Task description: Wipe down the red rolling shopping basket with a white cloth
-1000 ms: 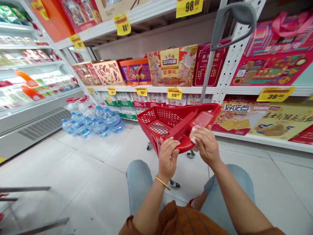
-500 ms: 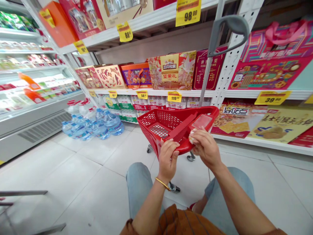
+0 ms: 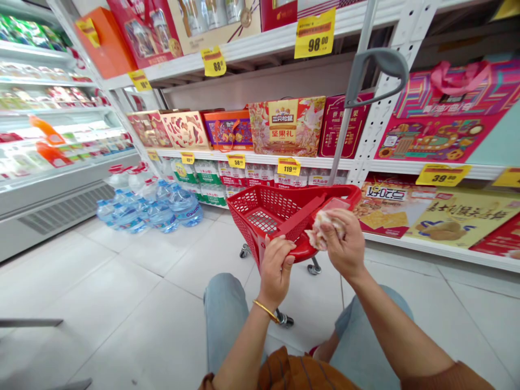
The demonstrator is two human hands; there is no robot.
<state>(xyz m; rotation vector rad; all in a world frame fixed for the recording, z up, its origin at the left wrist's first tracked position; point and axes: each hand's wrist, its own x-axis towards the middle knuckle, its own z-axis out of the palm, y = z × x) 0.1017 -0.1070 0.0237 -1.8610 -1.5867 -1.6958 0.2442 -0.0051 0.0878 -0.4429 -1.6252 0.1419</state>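
Observation:
A red plastic shopping basket (image 3: 252,225) on casters stands before my knees, with a grey handle (image 3: 377,76) on a metal pole at its far right. My left hand (image 3: 276,265) grips the near rim at its left corner, fingers over the edge and thumb bent. In my right hand (image 3: 345,241) is a crumpled, whitish cloth (image 3: 323,230), bunched between thumb and fingers above the right part of the rim. Whether the cloth touches the rim there I cannot tell. Behind that hand, a clear panel on the basket is partly covered.
Shelves behind the basket hold gift boxes (image 3: 290,127) and bottled water packs (image 3: 211,173). Large water bottles (image 3: 174,206) stand on the tiled floor (image 3: 122,281) at left, beside a refrigerated case (image 3: 73,200). Cartons (image 3: 459,219) fill the low right shelf.
My right hand has lifted off the basket's near right rim and turned, so more of the cloth shows. My left hand keeps its hold on the rim. The view has tilted slightly.

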